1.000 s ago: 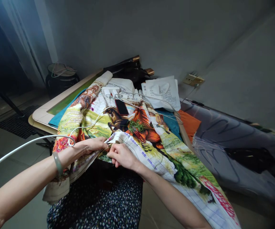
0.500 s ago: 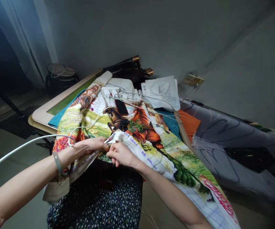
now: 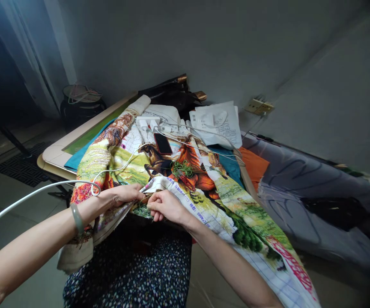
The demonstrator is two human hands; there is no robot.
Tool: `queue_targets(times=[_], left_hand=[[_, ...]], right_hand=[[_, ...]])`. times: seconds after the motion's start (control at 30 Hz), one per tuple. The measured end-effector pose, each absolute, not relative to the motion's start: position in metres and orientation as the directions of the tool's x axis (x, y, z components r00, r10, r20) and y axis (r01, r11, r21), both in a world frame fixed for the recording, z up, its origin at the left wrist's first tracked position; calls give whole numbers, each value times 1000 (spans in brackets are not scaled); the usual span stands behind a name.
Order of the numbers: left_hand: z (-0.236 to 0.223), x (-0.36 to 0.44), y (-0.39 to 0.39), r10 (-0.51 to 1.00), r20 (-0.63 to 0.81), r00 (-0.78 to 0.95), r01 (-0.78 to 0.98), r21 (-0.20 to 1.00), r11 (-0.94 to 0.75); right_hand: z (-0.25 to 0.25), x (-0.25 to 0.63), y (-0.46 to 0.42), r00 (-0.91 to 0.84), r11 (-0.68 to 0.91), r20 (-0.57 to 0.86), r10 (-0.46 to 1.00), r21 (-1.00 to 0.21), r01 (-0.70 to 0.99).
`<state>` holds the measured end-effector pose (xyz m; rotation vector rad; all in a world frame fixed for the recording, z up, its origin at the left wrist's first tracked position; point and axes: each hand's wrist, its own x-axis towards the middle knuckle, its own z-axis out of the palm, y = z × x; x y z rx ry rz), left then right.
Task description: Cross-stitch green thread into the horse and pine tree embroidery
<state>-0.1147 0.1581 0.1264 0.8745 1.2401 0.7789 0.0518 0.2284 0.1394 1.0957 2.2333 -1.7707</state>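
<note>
A large cross-stitch cloth point(image 3: 130, 169) with printed and stitched horses and greenery drapes over the table toward my lap. My left hand point(image 3: 129, 194) is closed on a bunched fold at its near edge. Just to the right, my right hand point(image 3: 164, 206) is pinched shut above a green stitched patch point(image 3: 141, 211). Whatever lies between its fingertips is too small to make out. A tangle of green thread point(image 3: 183, 169) rests on the cloth beyond my hands, with a dark-screened phone point(image 3: 162, 143) behind it.
A white power strip point(image 3: 148, 122) with plugged-in chargers sits at the back, its cables crossing the cloth. A thick white cable or arm point(image 3: 34, 199) curves in from the left. White paper bags point(image 3: 215, 124) lie at the back right, below a wall socket point(image 3: 258, 106).
My right hand has shifted slightly to the right, widening the small gap from my left hand. My left hand keeps its hold on the cloth.
</note>
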Motion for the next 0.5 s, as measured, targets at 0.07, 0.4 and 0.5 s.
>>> queue_targets(times=[0.07, 0.4, 0.5], left_hand=[[126, -115, 158, 882, -436, 179, -53, 891, 451], [127, -112, 157, 886, -449, 115, -47, 888, 457], [127, -112, 157, 886, -449, 113, -41, 889, 455]], right_hand=[[140, 53, 228, -734, 77, -464, 496, -819, 569], [137, 51, 227, -772, 221, -420, 478, -793, 568], [138, 49, 228, -755, 176, -456, 472, -790, 587]])
